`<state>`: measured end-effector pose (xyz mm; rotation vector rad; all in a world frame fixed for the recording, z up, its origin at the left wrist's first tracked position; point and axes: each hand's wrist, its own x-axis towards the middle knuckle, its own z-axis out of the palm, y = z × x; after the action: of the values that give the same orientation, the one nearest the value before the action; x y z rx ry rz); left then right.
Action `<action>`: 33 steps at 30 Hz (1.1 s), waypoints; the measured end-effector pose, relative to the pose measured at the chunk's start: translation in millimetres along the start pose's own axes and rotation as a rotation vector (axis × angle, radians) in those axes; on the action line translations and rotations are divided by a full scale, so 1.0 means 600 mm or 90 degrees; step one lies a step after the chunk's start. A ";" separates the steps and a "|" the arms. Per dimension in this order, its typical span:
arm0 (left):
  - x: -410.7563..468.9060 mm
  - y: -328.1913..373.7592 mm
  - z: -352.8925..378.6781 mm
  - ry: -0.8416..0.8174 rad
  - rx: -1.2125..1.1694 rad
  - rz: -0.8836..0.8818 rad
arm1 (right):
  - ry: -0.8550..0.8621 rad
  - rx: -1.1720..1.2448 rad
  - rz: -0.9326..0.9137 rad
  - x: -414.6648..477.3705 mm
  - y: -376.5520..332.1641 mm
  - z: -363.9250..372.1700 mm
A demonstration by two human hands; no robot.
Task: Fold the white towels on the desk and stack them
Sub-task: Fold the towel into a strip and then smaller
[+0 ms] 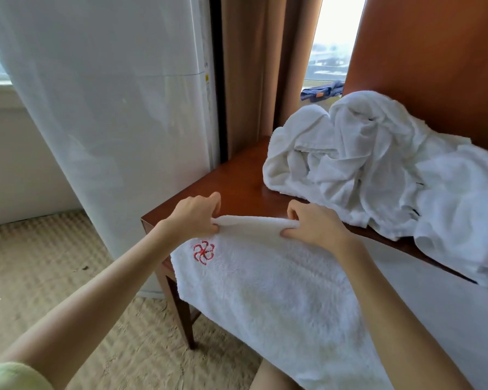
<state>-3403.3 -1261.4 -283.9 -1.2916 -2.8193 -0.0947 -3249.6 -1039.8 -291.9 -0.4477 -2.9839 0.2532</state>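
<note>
Across the frame, a glossy reddish-brown wooden desk (237,178), near-left corner toward the camera. On the far right part, heaped against an upright wooden back panel (434,52), a crumpled pile of white terry towels (378,164), unfolded, one edge spilling over the front rim.

Nearer, draped over the desk's front edge and hanging down toward the camera, a single white terry towel (265,291), upper border raised just above the desktop. Probably soft, limp and light: thick enough to take a crease, too floppy to keep any shape unsupported, hardly slippery against skin. Best taken at the corners or along the border, grips spread wide to prevent sagging in the middle.

At the border's left end, the left hand (195,215); at the right end, the right hand (313,223); between them, a taut stretch of hem. Fingers (215,199) of both curled and clamped on that hem, pinching the cloth against the thumbs.

Smallest, a red embroidered pinwheel emblem (204,252) on the towel, just below the left hand.
</note>
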 end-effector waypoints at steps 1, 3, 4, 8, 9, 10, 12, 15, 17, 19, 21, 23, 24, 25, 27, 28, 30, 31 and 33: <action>0.001 -0.002 -0.005 -0.020 -0.002 -0.019 | -0.007 0.002 0.013 -0.001 0.002 -0.004; 0.007 -0.007 -0.017 -0.072 0.014 -0.045 | -0.039 0.101 0.026 -0.004 0.006 -0.010; 0.012 -0.009 -0.021 -0.104 0.028 -0.052 | -0.056 0.190 0.022 -0.005 0.006 -0.013; 0.034 -0.018 -0.030 -0.264 -0.024 -0.078 | -0.079 0.442 -0.024 -0.010 0.004 -0.015; 0.038 -0.021 -0.035 -0.300 -0.039 -0.086 | -0.076 0.463 -0.032 -0.010 0.005 -0.016; 0.041 -0.025 -0.040 -0.330 -0.047 -0.092 | -0.063 0.473 -0.042 -0.009 0.006 -0.016; 0.044 -0.035 -0.050 -0.372 -0.080 -0.098 | 0.001 0.471 -0.063 -0.007 0.003 -0.014; 0.043 -0.044 -0.061 -0.387 -0.214 -0.078 | 0.154 0.420 -0.111 -0.004 -0.006 -0.011; 0.044 -0.045 -0.071 -0.389 -0.392 -0.042 | 0.223 0.375 -0.125 -0.004 -0.011 -0.010; 0.048 -0.041 -0.078 -0.434 -0.583 -0.047 | 0.211 0.359 -0.099 -0.003 -0.010 -0.008; 0.053 -0.036 -0.073 -0.409 -0.672 -0.054 | 0.125 0.344 -0.036 -0.005 -0.008 -0.005; 0.061 -0.032 -0.062 -0.273 -0.685 -0.063 | 0.029 0.317 0.047 -0.008 -0.002 0.002; 0.066 -0.031 -0.055 -0.183 -0.678 -0.073 | -0.005 0.299 0.086 -0.009 0.003 0.004; 0.069 -0.030 -0.050 -0.086 -0.678 -0.087 | -0.027 0.277 0.118 -0.010 0.009 0.005; 0.073 -0.029 -0.043 0.088 -0.676 -0.100 | -0.046 0.222 0.151 -0.007 0.022 0.007; 0.075 -0.029 -0.040 0.143 -0.665 -0.092 | -0.045 0.213 0.161 -0.005 0.028 0.008; 0.080 -0.026 -0.033 0.181 -0.620 -0.058 | -0.026 0.264 0.178 0.000 0.035 0.012; 0.083 -0.024 -0.029 0.180 -0.592 -0.041 | -0.002 0.289 0.182 0.003 0.038 0.015; 0.093 -0.023 -0.022 0.159 -0.533 -0.031 | 0.053 0.297 0.173 0.009 0.039 0.019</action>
<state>-3450.0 -1229.3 -267.6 -1.1605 -2.6411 -1.4421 -3249.5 -1017.9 -306.8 -0.7745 -2.6511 0.9032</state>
